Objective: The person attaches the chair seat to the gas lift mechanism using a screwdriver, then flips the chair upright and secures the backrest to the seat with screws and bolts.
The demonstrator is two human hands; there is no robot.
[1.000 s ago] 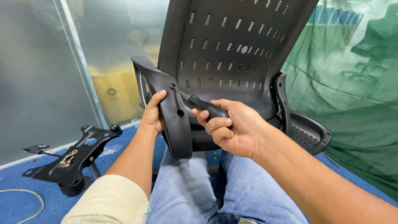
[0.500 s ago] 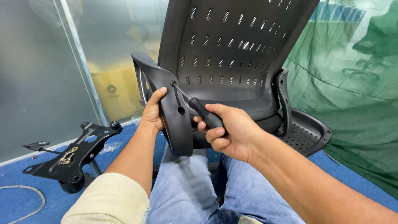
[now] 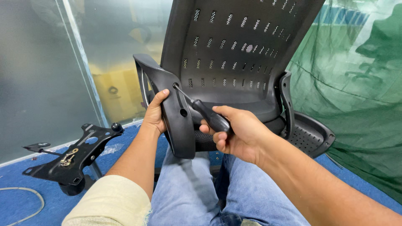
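Screwdriver tip goes into the armrest

The right hand (image 3: 238, 134) has turned a bit since a moment ago, fingers wrapped tight on the black screwdriver (image 3: 201, 111). Its tip now sits at the slot of the armrest (image 3: 176, 113). The left hand (image 3: 155, 113) grips the armrest's edge, just beside the tip. The chair back (image 3: 234, 54) stands close behind; below the hands, open room over the knees.

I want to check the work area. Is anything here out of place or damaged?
No damage shows. One thing stands apart: a black metal seat plate lies loose on the blue floor at the left, detached from the chair, with a thin cable curling beside it.
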